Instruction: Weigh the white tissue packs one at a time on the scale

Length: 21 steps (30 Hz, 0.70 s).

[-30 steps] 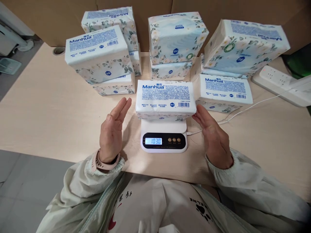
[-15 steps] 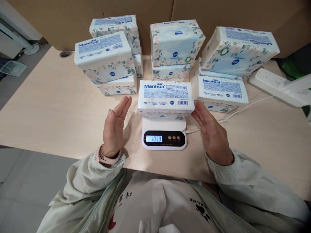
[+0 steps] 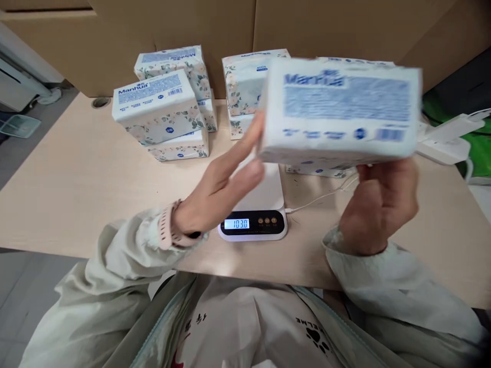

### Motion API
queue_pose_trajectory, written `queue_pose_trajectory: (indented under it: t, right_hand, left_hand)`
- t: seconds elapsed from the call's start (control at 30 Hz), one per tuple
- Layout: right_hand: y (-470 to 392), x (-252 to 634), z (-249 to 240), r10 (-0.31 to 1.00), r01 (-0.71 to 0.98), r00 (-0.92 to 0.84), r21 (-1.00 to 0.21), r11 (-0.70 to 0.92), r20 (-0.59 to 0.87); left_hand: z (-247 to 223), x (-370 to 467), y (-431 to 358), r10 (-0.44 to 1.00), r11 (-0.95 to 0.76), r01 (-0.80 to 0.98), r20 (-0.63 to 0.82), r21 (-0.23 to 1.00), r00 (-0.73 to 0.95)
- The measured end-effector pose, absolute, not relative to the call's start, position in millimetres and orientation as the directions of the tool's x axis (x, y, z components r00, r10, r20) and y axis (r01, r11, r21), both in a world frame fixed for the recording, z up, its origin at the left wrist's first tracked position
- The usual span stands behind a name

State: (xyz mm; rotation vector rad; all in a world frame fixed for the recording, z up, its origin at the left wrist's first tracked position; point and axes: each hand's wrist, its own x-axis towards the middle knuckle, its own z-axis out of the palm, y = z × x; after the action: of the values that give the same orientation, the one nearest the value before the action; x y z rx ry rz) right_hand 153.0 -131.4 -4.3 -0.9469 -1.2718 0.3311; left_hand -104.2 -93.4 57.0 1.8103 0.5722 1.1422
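Observation:
A white and blue tissue pack [image 3: 341, 110] is held up in the air to the right of the scale, slightly blurred. My right hand [image 3: 378, 204] grips it from below at its right side. My left hand [image 3: 226, 184] touches its left end, fingers partly hidden behind the pack. Under my left hand stands the white scale [image 3: 264, 191], its platform bare and its lit display reading 103.0.
Stacked tissue packs stand at the back left [image 3: 161, 112] and the back middle [image 3: 243, 87]. More packs are partly hidden behind the raised one. A white power strip [image 3: 445, 145] lies at the right, and a cable runs to the scale. Cardboard [image 3: 192, 23] rises behind.
The pack has come up off the scale and moved right, towards the camera. Both hands, which were apart beside it, now hold it. The display reads the same.

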Motion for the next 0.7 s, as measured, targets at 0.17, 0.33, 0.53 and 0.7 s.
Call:
queue_pose_trajectory:
  t: [0.17, 0.33, 0.53, 0.7]
  right_hand:
    - [-92, 195, -17, 0.518, 0.493, 0.416, -0.664, 0.562, 0.747]
    - [-85, 218, -25, 0.746, 0.436, 0.349, -0.803, 0.406, 0.567]
    - [-121, 181, -5, 0.461, 0.559, 0.373, -0.592, 0.581, 0.805]
    - [-136, 125, 40, 0.812, 0.333, -0.064, -0.754, 0.566, 0.581]
  left_hand:
    - [45, -34, -45, 0.754, -0.408, 0.025, 0.321, 0.913, 0.574]
    - [20, -17, -32, 0.821, -0.259, 0.0, 0.221, 0.966, 0.527]
    - [41, -114, -70, 0.75, -0.661, 0.122, 0.644, 0.741, 0.154]
    - [13, -239, -45, 0.523, -0.58, 0.496, 0.762, 0.646, -0.382]
